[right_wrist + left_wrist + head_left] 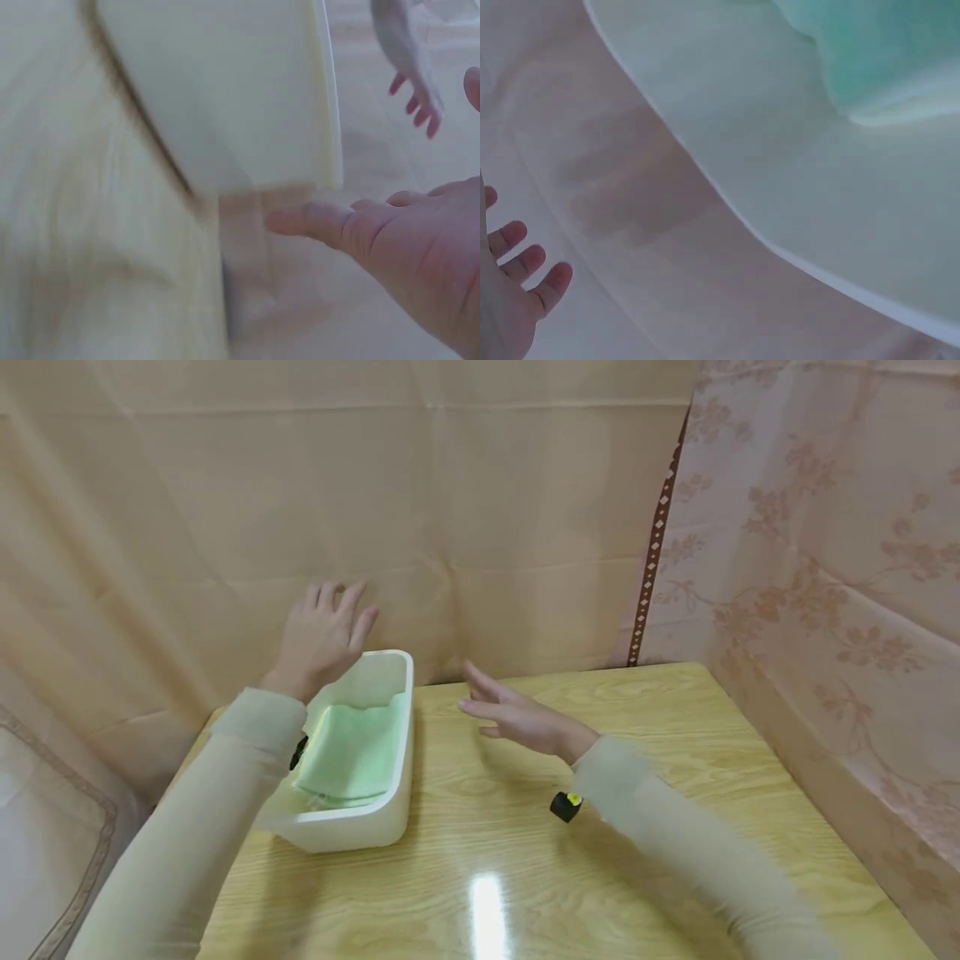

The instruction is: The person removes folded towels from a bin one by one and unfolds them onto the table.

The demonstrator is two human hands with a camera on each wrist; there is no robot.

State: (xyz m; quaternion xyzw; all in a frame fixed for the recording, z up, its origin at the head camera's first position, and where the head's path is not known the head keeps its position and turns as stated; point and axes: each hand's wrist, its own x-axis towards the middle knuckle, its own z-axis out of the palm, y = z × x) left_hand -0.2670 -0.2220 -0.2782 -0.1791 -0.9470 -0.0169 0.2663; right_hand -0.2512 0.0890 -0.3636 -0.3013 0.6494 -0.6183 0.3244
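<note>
Left grip (318, 633) and right grip (522, 718) spread; I should skirt the white rectangular plastic bin (352, 833) without snagging its folded green cloth (352, 752).

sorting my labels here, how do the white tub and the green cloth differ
The white tub looks stiff-walled; the green cloth looks soft. The tub is larger, the cloth fitting inside it. The tub stands upright on the table, while the cloth lies in it, apparently folded. Both look plain, with no visible pattern.
</note>
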